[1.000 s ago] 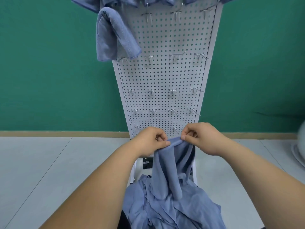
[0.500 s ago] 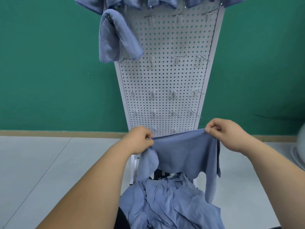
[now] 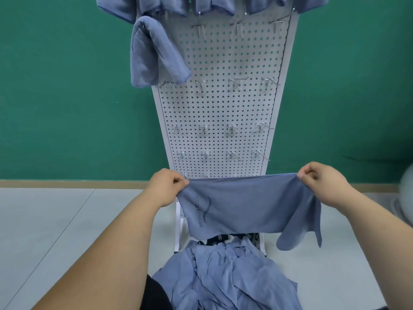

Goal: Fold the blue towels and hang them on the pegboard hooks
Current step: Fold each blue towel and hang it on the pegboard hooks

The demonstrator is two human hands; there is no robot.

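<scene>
Held blue towel [image 3: 241,209] is stretched flat between both hands, top edge taut, printed logo [image 3: 200,213] just under the left hand [image 3: 165,189]. Left hand pinches one top corner, fingers curled tight on the hem. The right hand [image 3: 321,186] pinches the opposite corner the same way. Under the right hand a loose flap [image 3: 299,233] hangs lower than the rest, so the cloth isn't square on that side. Looks like the spread-out before the first fold. To do it well: level both hands, shake the flap out so the bottom edge runs straight, then bring corner to corner with hems matched, no bunching. Below and between the hands sits the pile of unfolded towels [image 3: 225,276]. The hanging edge is just above it, so lift before folding or it may drag. Straight beyond the hands is the pegboard [image 3: 223,108], close behind the top edge. Well above the left hand a folded towel [image 3: 154,52] hangs on the board, with more towels [image 3: 174,5] along the top row. Bare hooks [image 3: 200,30] sit high above the gap between the hands, so the next slot is likely there. Open floor [image 3: 55,220] outward of either hand, room to swing wide.
</scene>
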